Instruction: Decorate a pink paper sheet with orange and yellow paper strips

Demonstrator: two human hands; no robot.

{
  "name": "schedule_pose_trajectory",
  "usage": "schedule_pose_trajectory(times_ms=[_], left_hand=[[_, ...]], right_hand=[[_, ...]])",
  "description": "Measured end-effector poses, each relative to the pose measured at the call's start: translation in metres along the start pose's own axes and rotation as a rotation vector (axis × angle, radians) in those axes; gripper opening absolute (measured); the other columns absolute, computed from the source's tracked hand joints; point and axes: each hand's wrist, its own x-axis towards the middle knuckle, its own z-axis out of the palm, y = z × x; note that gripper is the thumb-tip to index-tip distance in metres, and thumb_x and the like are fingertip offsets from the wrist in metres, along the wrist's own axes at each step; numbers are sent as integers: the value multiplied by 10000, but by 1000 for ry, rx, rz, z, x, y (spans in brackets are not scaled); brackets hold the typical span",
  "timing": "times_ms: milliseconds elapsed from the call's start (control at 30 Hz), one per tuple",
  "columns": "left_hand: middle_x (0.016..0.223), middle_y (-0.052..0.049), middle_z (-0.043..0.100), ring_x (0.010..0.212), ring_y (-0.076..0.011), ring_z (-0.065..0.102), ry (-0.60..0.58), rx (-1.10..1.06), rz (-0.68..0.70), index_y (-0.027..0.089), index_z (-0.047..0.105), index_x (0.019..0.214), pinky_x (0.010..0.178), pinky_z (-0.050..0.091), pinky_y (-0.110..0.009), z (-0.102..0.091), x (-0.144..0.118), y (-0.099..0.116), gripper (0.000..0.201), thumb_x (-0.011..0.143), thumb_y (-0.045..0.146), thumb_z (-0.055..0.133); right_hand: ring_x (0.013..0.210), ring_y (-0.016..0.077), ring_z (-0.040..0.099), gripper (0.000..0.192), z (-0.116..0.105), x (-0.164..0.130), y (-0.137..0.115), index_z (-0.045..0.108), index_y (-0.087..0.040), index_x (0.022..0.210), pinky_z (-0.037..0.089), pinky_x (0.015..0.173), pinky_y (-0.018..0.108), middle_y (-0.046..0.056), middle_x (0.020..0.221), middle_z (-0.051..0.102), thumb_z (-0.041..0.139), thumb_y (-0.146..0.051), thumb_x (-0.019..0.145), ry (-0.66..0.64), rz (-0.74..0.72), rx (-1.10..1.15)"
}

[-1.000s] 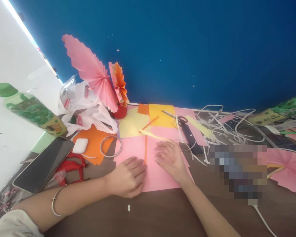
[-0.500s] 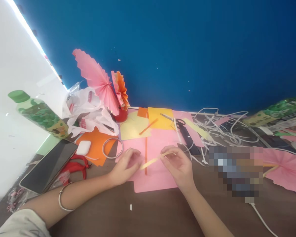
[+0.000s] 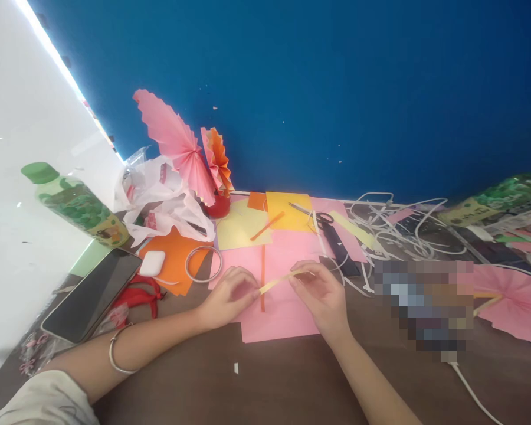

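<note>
A pixelated block (image 3: 425,307) hides part of the table, the cable (image 3: 473,392) runs off the bottom edge, and the right fan (image 3: 513,301) is cut off.

Bright daylight from upper left, blown-out glare there, soft focus, bowed edges

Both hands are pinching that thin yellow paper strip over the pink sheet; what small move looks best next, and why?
Probably draw the yellow strip taut and lower it onto the pink sheet: the left hand and right hand pinch its ends, and it hangs slanted just above the paper.
</note>
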Motion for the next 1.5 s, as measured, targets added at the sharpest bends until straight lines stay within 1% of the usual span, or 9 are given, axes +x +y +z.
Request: schedule_pose_trajectory(times_ms=[233,400,500,600,767,1067,1200,1333,1500], left_hand=[[911,-59,559,937,-175,524,-3,1,56,183,562,767,859,410,-335,3,-1,-2,86,819,251,556],[909,-73,554,918,-175,529,17,-73,103,175,527,771,845,425,-344,1,-2,2,110,848,253,519],[912,-70,541,920,-169,526,78,-97,115,174,523,790,853,426,-344,0,-2,2,104,857,252,508],[940,-73,528,958,-173,518,74,-92,145,175,546,842,883,422,-354,0,-3,2,81,853,249,515],[975,-92,516,1020,-198,499,-5,-60,162,180,567,879,911,426,-384,0,-3,5,103,845,267,523],[1039,-111,518,1014,-196,509,-69,-133,151,184,462,1091,878,453,-365,-3,-4,5,260,832,190,481],[1062,-120,526,994,-215,509,-54,175,294,176,511,1065,853,446,-377,-2,-9,0,307,761,162,469],[1143,-134,553,1068,-290,490,-158,591,593,161,606,921,880,407,-431,3,-15,-6,254,724,261,479],[1111,-149,602,1056,-285,523,-233,755,605,122,610,986,850,422,-398,5,-17,-8,352,747,315,440]], right_hand=[[765,152,564,95,0,-1,12,557,-223,838,506,703,314,32,822,569,616,-241,767,-8,-25,-128],[696,132,545,418,-9,1,22,449,-240,1084,497,651,303,31,897,548,660,-302,728,59,48,-266],[669,123,535,199,-11,1,16,530,-212,879,479,610,264,15,785,547,632,-326,752,-218,133,-209],[645,118,535,164,-3,-4,7,576,-196,818,474,599,257,16,754,558,623,-342,760,-444,234,-102],[637,129,561,139,16,-11,1,585,-201,749,498,612,282,12,756,558,647,-326,740,-376,255,79],[720,171,587,68,16,-16,4,619,-223,687,491,696,340,26,703,605,643,-234,750,-143,-24,-54],[690,160,597,114,5,-11,4,583,-213,694,501,640,297,20,711,619,662,-285,734,-81,110,-77],[621,150,590,196,-5,-5,8,569,-200,725,506,581,274,20,695,624,687,-355,702,-243,294,-99],[668,159,605,222,-1,-8,20,563,-184,721,525,645,297,30,723,626,678,-374,698,-348,385,-115]])
